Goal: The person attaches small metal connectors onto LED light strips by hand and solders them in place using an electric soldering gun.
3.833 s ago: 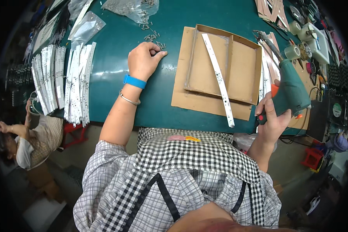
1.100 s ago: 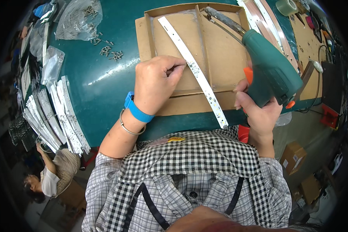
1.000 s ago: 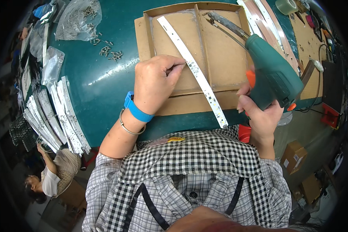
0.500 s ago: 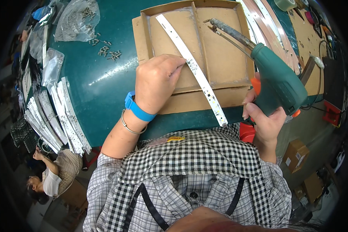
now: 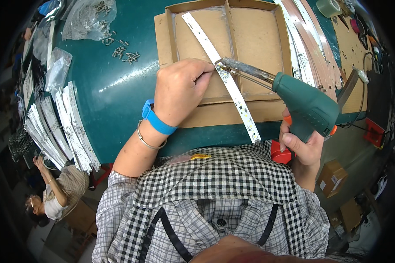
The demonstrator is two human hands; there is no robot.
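Observation:
A long white circuit strip (image 5: 239,103) with small components lies diagonally over a shallow cardboard tray (image 5: 259,39). My left hand (image 5: 179,90) is closed in a pinch at the strip's left edge, near its middle. Whatever is between those fingertips is too small and hidden to name. In my right hand (image 5: 306,151) is a green soldering gun (image 5: 305,105) with an orange trigger, gripped by its handle. Its dark metal tip and thin feed tube point left and reach the strip, right beside my left fingertips.
Small metal parts (image 5: 126,56) lie loose below a clear plastic bag (image 5: 85,19) at the far left. Populated strips (image 5: 74,127) are stacked at the left edge, more strips (image 5: 309,52) at the right. A tape roll (image 5: 328,8) sits far right; another person (image 5: 68,188) works at left.
The soldering gun has moved left and down, bringing its tip from above the tray onto the strip by my left fingertips. My left hand keeps its pinch at the strip.

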